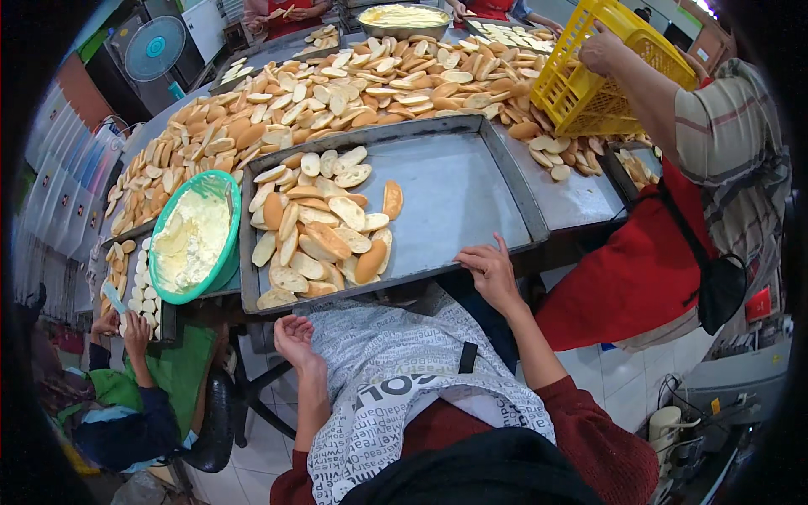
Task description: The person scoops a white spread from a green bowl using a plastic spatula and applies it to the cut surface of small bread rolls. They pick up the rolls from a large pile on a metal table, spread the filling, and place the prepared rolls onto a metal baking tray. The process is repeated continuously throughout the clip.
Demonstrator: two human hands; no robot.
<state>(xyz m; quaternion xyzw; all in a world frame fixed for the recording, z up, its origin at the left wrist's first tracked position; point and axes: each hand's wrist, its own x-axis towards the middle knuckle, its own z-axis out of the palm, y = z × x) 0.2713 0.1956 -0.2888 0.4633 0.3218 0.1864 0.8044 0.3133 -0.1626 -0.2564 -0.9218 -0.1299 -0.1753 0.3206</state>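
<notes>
Head — right hand (pixel 491 273) by tray (pixel 454 181).

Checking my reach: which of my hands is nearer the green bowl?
Left. Your left hand is right of the green bowl, nearer you; your right hand is much farther right.

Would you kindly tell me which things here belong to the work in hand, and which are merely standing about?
Seem to belong:
metal tray, nearest the left hand and right hand
bread pieces in it
bread heap behind it
green bowl of pale spread

Seem merely standing about:
fan
grey boxy equipment
</notes>
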